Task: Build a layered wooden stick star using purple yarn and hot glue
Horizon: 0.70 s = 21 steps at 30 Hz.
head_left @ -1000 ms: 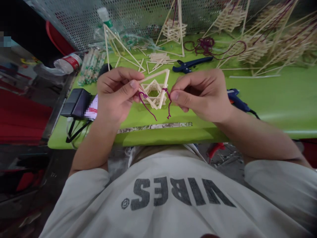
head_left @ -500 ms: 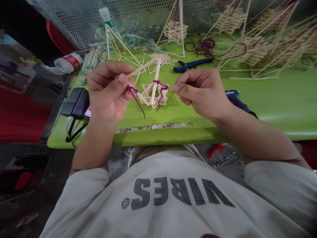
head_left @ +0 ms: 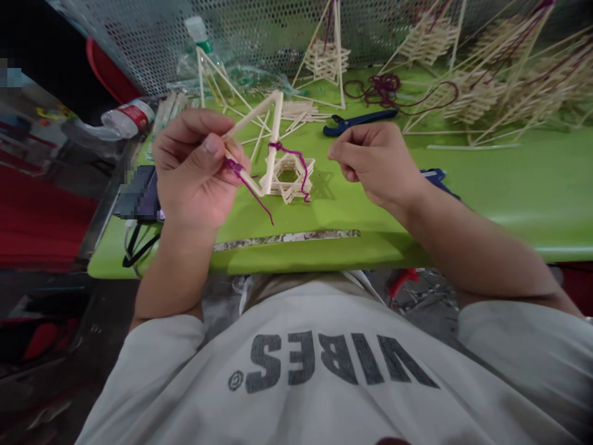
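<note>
My left hand pinches a frame of pale wooden sticks, held tilted above the table. Purple yarn is knotted on two of its sides, with loose tails hanging down. Behind and below the frame, a star-shaped stack of sticks rests on the green table. To the right of the frame and apart from it, my right hand hovers with fingers closed; nothing shows in them.
Blue pliers lie beyond my right hand, near a tangle of purple yarn. A blue glue gun is partly hidden by my right forearm. Finished stick pieces stand at the back right. A plastic bottle stands at the back left.
My left hand has moved slightly left with the stick frame, lifting and turning it away from the star-shaped stack. The right-hand yarn tail swings with it. My right hand has shifted only slightly.
</note>
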{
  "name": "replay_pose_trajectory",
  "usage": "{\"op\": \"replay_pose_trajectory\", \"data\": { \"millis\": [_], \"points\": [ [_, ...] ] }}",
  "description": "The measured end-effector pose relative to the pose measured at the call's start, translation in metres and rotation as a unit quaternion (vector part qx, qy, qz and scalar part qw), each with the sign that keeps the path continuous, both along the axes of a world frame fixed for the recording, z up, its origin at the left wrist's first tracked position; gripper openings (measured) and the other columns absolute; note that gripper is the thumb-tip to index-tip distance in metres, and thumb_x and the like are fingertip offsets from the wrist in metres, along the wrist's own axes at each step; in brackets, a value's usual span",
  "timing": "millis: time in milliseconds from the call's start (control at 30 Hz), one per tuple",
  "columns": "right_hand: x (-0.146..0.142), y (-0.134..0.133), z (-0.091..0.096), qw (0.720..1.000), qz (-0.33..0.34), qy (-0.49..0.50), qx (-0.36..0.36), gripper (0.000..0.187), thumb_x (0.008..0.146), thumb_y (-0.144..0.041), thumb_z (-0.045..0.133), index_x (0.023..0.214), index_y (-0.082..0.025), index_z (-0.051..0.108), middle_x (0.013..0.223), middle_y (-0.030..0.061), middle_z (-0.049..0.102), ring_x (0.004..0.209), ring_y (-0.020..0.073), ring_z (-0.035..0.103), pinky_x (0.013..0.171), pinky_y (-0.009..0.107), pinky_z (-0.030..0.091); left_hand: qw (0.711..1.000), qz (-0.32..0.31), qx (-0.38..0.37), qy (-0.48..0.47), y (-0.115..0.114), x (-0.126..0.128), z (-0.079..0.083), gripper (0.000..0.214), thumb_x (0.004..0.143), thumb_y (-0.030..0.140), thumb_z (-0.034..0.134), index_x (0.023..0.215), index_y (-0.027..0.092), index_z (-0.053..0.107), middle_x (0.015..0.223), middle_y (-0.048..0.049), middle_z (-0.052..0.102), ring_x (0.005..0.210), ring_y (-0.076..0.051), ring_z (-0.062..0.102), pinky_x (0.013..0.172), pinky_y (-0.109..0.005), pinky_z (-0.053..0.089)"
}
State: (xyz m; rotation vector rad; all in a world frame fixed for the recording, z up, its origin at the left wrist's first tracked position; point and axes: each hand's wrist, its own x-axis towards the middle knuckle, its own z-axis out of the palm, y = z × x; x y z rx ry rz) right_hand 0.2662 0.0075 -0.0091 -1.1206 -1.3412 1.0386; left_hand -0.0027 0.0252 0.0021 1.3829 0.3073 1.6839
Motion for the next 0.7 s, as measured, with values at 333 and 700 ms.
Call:
{"op": "replay_pose_trajectory", "data": {
  "millis": [333,700],
  "points": [
    [0.017,0.027,-0.005,0.994,-0.039,0.094,-0.045,0.038,0.083,-0.028,0.088,0.06,-0.025,0.059,0.055,-0.0036,0.046,0.047,0.0095,0.037,0.043,0.03,0.022,0.998,-0.048,0.001,-0.034,0.012,-0.016,0.005,0.035,0.106,0.055,0.076,0.088,0.026,0.07,0.061,0.0048,0.053,0.042,-0.006,0.038,0.039,-0.021,0.028],
    [0.035,0.037,0.024,0.959,-0.105,0.263,0.006,0.038,0.055,-0.033,0.066,0.068,-0.029,0.031,0.067,-0.0083,0.018,0.053,0.0082,0.014,0.048,0.033,0.011,0.998,-0.026,0.054,-0.014,0.018,-0.01,-0.004,0.034,0.102,0.059,0.082,0.097,0.025,0.077,0.065,0.0036,0.062,0.044,-0.008,0.044,0.04,-0.023,0.029]
  ]
}}
